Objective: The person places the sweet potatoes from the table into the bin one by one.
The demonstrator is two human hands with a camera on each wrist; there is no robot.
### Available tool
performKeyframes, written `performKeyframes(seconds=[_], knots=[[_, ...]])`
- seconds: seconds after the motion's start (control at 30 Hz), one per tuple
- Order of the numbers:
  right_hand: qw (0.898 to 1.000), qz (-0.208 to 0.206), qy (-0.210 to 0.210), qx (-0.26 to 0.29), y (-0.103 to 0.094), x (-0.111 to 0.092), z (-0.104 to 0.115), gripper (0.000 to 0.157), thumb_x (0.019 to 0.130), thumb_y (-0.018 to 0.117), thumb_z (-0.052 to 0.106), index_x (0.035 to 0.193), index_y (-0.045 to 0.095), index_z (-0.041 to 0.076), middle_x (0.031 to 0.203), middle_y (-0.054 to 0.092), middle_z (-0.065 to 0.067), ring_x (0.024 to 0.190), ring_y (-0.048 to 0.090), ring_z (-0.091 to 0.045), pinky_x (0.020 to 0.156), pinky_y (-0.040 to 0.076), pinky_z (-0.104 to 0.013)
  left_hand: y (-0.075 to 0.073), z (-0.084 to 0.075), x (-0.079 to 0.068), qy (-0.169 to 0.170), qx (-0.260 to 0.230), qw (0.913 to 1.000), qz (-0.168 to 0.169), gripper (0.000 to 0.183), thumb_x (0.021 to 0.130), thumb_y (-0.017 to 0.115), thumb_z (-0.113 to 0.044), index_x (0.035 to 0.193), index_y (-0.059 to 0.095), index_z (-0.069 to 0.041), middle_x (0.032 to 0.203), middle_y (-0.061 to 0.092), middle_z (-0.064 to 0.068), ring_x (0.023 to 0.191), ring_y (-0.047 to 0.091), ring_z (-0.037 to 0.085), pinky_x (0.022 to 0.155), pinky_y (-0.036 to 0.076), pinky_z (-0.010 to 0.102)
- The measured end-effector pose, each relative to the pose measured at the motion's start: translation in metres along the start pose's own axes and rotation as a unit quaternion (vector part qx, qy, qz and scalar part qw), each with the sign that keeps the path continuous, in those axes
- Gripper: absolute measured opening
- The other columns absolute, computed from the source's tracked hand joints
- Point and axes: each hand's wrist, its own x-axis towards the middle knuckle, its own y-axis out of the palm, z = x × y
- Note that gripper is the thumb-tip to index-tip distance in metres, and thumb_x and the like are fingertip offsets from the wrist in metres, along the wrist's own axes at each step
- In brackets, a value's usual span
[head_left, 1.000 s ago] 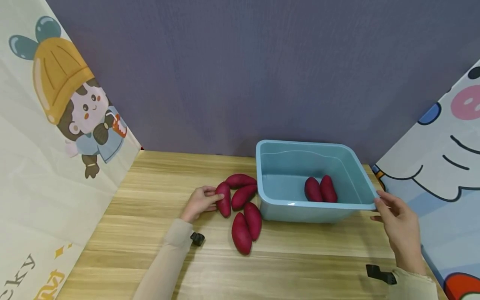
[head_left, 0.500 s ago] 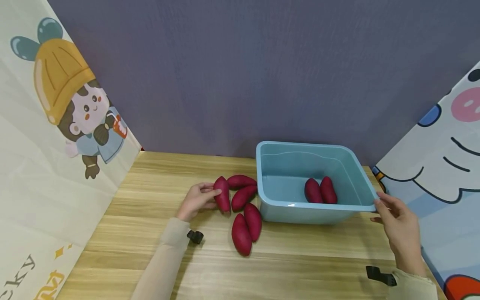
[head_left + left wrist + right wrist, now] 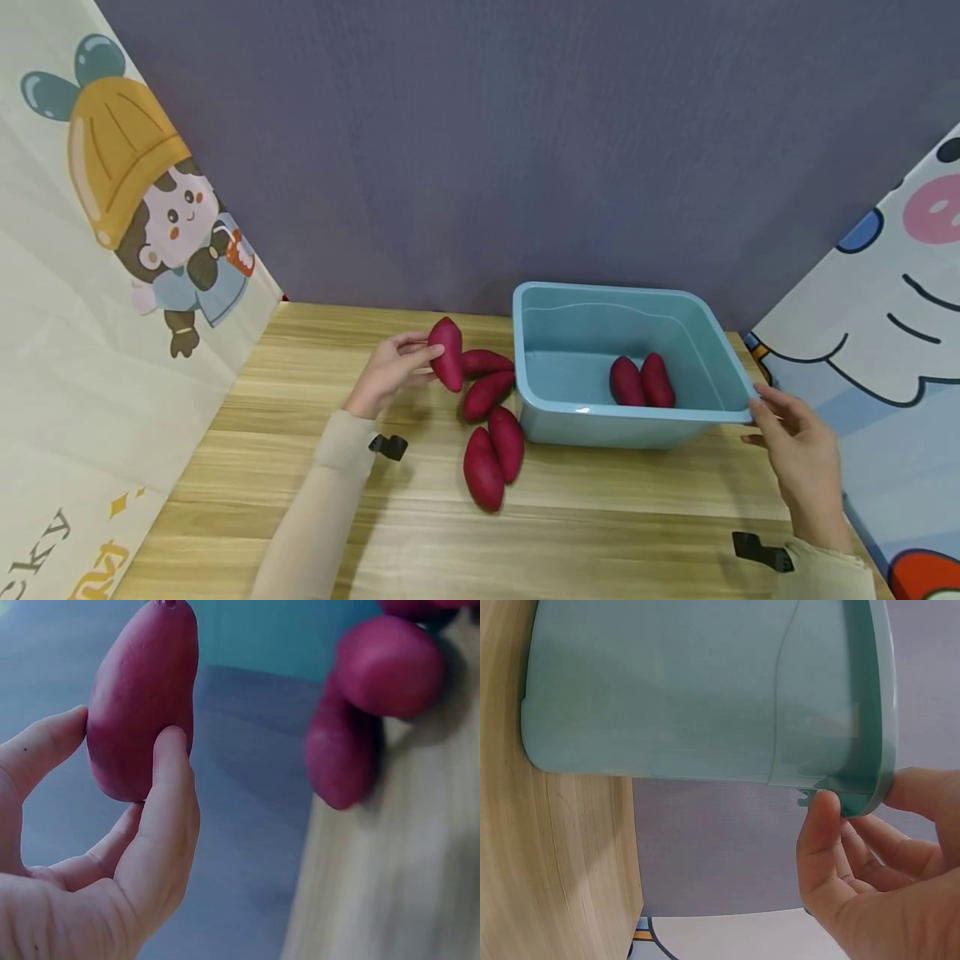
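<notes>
My left hand [image 3: 390, 371] pinches a purple-red sweet potato [image 3: 447, 354] between thumb and fingers, raised above the table. In the left wrist view the same sweet potato [image 3: 142, 697] stands almost upright in the fingertips. Several more sweet potatoes [image 3: 483, 468] lie on the wood just right of that hand. Beside them stands a light blue plastic bin [image 3: 600, 425], with two sweet potatoes [image 3: 657, 381] on its floor. My right hand [image 3: 802, 450] grips the bin's front right rim corner; the right wrist view shows thumb and fingers pinching the rim [image 3: 885, 750].
The wooden table [image 3: 600, 533] meets a grey-blue wall [image 3: 480, 150] close behind the bin. Cartoon-printed panels [image 3: 90, 333] rise along the left and right sides. A black strap end [image 3: 388, 447] sticks out from each wrist.
My left hand has lifted the sweet potato off the table, up and away from the others beside it. The right hand and the bin have stayed in place.
</notes>
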Motion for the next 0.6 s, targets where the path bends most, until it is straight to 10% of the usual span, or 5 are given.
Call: performKeyframes(seconds=[0.6], knots=[[1.0, 0.004, -0.007, 0.008, -0.001, -0.003, 0.003, 0.045, 0.101, 0.06, 0.021, 0.143, 0.053, 0.005, 0.111, 0.058, 0.015, 0.086, 0.061, -0.001, 0.06, 0.056, -0.016, 0.052, -0.07, 0.028, 0.04, -0.002, 0.9977, 0.054, 0.051, 0.09, 0.076, -0.01, 0.134, 0.053, 0.003, 0.12, 0.061, 0.021, 0.096, 0.069, 0.03, 0.088, 0.057, 0.049]])
